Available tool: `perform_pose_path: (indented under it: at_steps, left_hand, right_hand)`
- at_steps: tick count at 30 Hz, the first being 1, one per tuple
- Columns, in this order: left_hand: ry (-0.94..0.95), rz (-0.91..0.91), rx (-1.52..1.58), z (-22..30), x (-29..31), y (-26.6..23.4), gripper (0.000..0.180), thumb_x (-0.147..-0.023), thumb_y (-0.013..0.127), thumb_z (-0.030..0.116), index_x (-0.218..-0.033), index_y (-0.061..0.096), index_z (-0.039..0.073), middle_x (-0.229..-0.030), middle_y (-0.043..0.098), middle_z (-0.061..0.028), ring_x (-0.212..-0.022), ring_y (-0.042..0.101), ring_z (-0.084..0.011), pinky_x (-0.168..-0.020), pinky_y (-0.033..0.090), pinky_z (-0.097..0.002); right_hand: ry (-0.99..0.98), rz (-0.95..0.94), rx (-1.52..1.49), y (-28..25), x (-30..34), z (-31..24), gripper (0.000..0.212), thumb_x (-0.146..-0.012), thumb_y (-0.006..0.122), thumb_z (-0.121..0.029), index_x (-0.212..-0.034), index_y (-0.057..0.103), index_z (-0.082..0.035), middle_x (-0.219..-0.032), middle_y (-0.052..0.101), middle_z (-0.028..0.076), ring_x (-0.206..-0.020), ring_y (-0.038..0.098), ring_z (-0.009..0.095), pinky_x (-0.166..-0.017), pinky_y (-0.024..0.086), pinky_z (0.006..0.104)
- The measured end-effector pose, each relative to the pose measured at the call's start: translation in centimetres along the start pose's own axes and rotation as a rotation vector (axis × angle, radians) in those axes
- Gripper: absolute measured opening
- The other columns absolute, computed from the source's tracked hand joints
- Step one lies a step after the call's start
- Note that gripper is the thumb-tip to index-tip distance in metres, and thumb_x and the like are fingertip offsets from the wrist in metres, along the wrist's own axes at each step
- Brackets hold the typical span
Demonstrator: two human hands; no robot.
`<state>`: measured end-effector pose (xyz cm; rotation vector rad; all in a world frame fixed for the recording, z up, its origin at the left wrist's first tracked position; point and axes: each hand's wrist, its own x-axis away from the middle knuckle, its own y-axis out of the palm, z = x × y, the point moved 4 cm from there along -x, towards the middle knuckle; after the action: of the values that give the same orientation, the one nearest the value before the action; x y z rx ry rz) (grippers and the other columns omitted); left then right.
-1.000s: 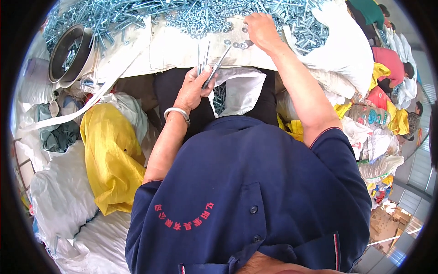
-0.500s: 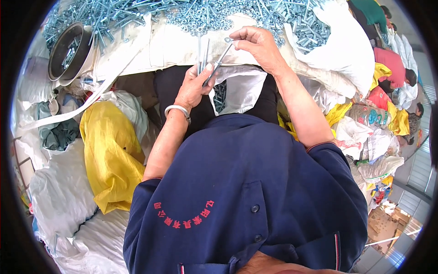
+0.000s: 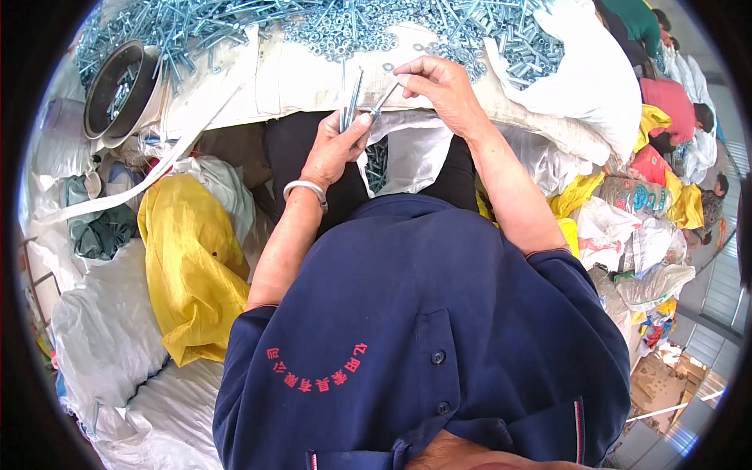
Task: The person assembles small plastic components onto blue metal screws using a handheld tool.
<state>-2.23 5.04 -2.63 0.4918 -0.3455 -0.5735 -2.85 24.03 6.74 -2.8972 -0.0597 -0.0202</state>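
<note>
Right hand (image 3: 445, 90) has come from washers (image 3: 388, 68) to tip of one bolt (image 3: 384, 99), so both hands meet; left hand (image 3: 335, 149) closes around several bolts (image 3: 356, 90), right's hold I cannot tell

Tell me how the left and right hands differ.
The left hand is wrapped around several bolts; the right hand is at the tip of just one. The left hand has a bracelet at its wrist; the right hand has none. The left hand is nearer the shirt than the right hand. Both are gloveless.
</note>
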Motion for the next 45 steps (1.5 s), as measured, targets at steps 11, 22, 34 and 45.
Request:
perform_pose_path:
  at_steps: [11, 22, 34, 45]
  left_hand:
    - [0.022, 0.013, -0.121, 0.0, 0.1, 0.3, 0.023, -0.093, 0.066, 0.028, -0.084, 0.060, 0.008, -0.063, 0.048, 0.0055, -0.051, 0.036, -0.0024, -0.044, 0.025, -0.0187]
    - [0.023, 0.094, -0.153, -0.1, 0.2, 0.5, 0.036, -0.101, 0.051, 0.039, -0.092, 0.061, 0.005, -0.070, 0.056, 0.0020, -0.050, 0.039, -0.0042, -0.045, 0.029, -0.0189]
    - [0.477, 0.292, -0.437, 10.2, -3.4, 3.1, 0.027, -0.089, 0.070, 0.022, -0.108, 0.069, 0.002, -0.063, 0.046, 0.0085, -0.059, 0.038, -0.0012, -0.051, 0.032, -0.0208]
    - [0.625, 0.143, -0.805, 13.4, -6.1, 5.3, 0.023, -0.085, 0.074, 0.024, -0.093, 0.071, 0.002, -0.070, 0.066, -0.0040, -0.064, 0.058, -0.0079, -0.059, 0.048, -0.0263]
  right_hand:
    - [0.086, -0.004, -0.067, 2.4, 2.3, 2.3, 0.021, -0.090, 0.068, -0.019, -0.094, 0.067, 0.001, -0.082, 0.065, 0.003, -0.073, 0.060, 0.009, -0.069, 0.048, 0.0232]
    - [0.098, -0.162, -0.200, 4.7, 3.3, 2.7, 0.022, -0.095, 0.059, -0.015, -0.106, 0.063, 0.004, -0.087, 0.068, 0.010, -0.076, 0.064, 0.014, -0.071, 0.053, 0.0275]
    - [-0.286, 0.039, 0.300, 1.0, -3.1, -2.8, 0.016, -0.091, 0.058, -0.008, -0.102, 0.062, 0.003, -0.089, 0.065, 0.014, -0.079, 0.067, 0.022, -0.072, 0.053, 0.0315]
    - [-0.497, 0.089, 0.492, 1.9, -3.9, -2.3, 0.020, -0.085, 0.064, -0.011, -0.102, 0.061, 0.000, -0.090, 0.064, 0.017, -0.085, 0.063, 0.033, -0.076, 0.050, 0.0412]
